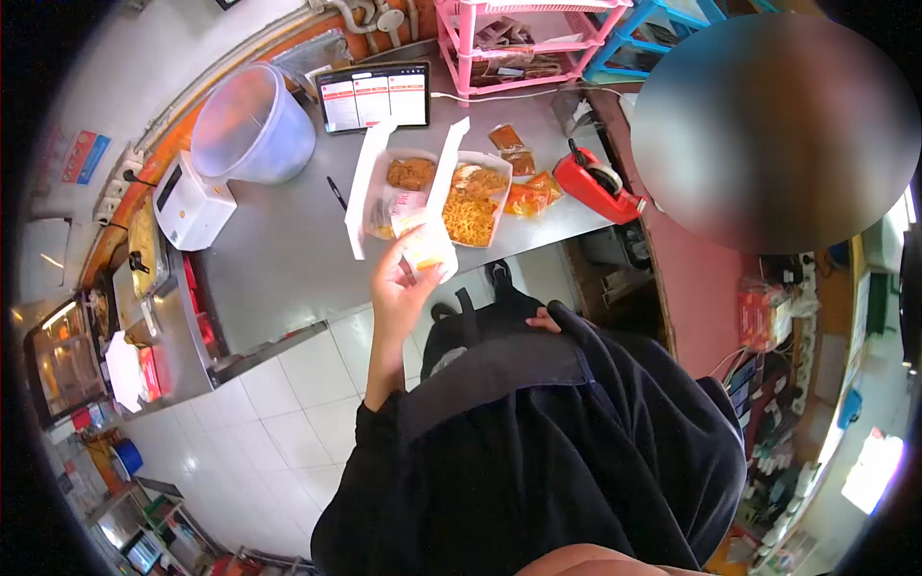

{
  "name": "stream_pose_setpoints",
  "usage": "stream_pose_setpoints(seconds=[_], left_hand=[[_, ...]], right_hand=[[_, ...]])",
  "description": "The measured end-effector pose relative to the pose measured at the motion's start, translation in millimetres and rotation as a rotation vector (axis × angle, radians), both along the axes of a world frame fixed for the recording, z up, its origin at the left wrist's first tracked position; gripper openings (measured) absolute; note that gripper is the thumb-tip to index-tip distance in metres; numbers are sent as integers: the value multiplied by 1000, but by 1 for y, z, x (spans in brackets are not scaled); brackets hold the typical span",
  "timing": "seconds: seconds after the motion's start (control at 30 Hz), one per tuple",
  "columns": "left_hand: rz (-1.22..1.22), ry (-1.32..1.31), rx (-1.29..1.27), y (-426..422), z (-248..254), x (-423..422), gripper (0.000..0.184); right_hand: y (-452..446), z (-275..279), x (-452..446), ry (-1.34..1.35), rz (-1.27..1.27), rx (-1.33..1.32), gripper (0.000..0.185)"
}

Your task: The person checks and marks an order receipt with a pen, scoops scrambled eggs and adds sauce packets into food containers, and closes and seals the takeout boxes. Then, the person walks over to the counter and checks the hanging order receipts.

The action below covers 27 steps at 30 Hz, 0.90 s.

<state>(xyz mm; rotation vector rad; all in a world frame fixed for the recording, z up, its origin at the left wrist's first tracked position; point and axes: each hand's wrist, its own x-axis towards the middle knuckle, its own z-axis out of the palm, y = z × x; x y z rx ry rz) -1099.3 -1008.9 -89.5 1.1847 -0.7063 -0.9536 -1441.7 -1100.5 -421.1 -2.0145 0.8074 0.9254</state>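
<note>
My left hand is raised over the counter's front edge, its thumb and fingers closed on a small white packet with an orange mark. Just beyond it are two white takeaway boxes with their lids up. In the left box lies a piece of fried chicken beside a clear-wrapped item. The right box contains noodles and another fried piece. Low by my waist, my right hand shows only some fingers, loosely apart with nothing visible in them; the dark sleeve hides the rest.
On the steel counter are a tablet, a pen, a clear plastic bucket, a white printer-like device, sauce sachets and a red tape dispenser. A pink rack stands behind. At upper right, a large area is blurred.
</note>
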Motion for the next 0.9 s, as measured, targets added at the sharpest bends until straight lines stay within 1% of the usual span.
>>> stream_pose_setpoints(seconds=[0.03, 0.07, 0.1, 0.13, 0.17, 0.23, 0.3, 0.37, 0.4, 0.43, 0.5, 0.57, 0.6, 0.7, 0.73, 0.77, 0.83, 0.9], left_hand=[[5, 8, -15, -9, 4, -7, 50], [8, 9, -32, -20, 11, -14, 51], [9, 7, -51, -30, 15, -20, 51], [9, -10, -74, -38, 15, -25, 54], [6, -27, -85, -46, 16, -30, 54], [10, -58, -104, -58, 24, -40, 56], [9, -69, -109, -66, 33, -47, 57], [10, -66, -133, -72, 39, -55, 58], [26, -85, -135, -76, 38, -58, 58], [40, -104, -138, -79, 36, -61, 58], [54, -112, -130, -82, 37, -67, 59], [61, -92, -109, -86, 42, -74, 59], [74, -130, -128, -88, 39, -74, 60], [108, -155, -113, -92, 39, -74, 60], [113, -125, -92, -91, 37, -72, 61], [123, -122, -72, -90, 35, -72, 61], [199, -139, -20, -82, 33, -67, 62], [224, -110, -3, -73, 30, -64, 61]], right_hand=[[-16, -27, -8, 57, 76, -28, 62], [-32, -26, -2, 106, 150, -59, 60], [-42, -44, -7, 152, 223, -92, 59], [-52, 7, 2, 89, 102, -72, 51], [-62, 78, 20, 21, -14, -48, 45], [-85, 125, 25, -135, -12, 72, 40], [-101, 187, 25, -487, -87, -55, 40], [-152, 256, 47, -493, 64, -190, 37], [-174, 265, 49, -594, -212, -259, 31], [-196, 270, 48, -688, -493, -326, 26], [-237, 266, 54, -892, -269, -796, 31], [-248, 250, 59, -904, -143, -844, 34], [-251, 242, 62, -909, -84, -866, 35], [-261, 226, 67, -868, -161, -741, 44], [-263, 228, 68, -766, -234, -602, 54], [-262, 231, 66, -722, -222, -694, 57], [-242, 257, 76, -678, -164, -849, 64], [-242, 243, 77, -782, -275, -958, 72]])
